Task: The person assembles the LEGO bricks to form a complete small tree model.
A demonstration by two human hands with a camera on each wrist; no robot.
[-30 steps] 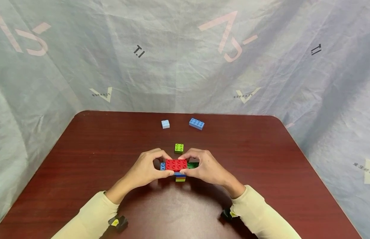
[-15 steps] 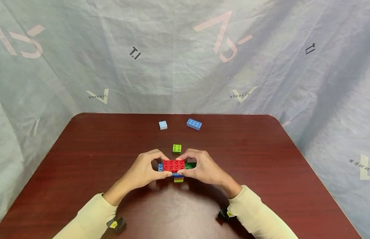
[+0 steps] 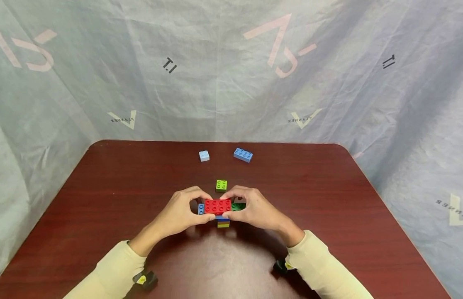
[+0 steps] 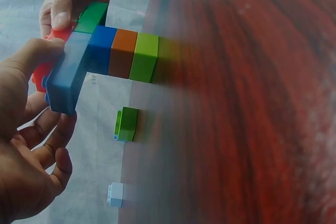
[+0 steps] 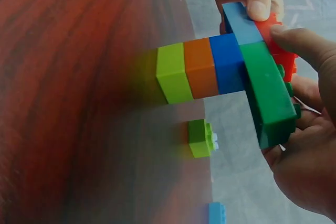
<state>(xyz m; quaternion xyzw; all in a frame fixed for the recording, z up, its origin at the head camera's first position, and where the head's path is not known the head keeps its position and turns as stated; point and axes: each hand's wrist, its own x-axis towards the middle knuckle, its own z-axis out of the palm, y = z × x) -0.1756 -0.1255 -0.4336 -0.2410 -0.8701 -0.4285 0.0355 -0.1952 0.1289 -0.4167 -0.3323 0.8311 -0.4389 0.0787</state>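
Note:
A red toy brick (image 3: 218,206) with studs on top lies across a medium-blue brick (image 4: 69,74) and a dark green brick (image 5: 266,95), which sit end to end. Below these two, a column of a blue brick (image 5: 227,62), an orange brick (image 5: 200,68) and a lime brick (image 5: 175,74) stands on the table. My left hand (image 3: 181,211) pinches the red brick's left part between thumb and fingers. From the other side my right hand (image 3: 255,209) pinches its right part. Both thumbs are on the near face; some fingertips are hidden behind the bricks.
Just beyond the stack sits a small lime brick (image 3: 221,185). Farther back on the brown table (image 3: 310,182) are a small pale blue brick (image 3: 204,155) and a longer blue brick (image 3: 243,155). A grey printed cloth (image 3: 201,99) hangs behind the table.
The head view has shifted slightly, so the whole scene sits a little farther left in it. Both hands keep their hold on the red brick, and the stack stays in place.

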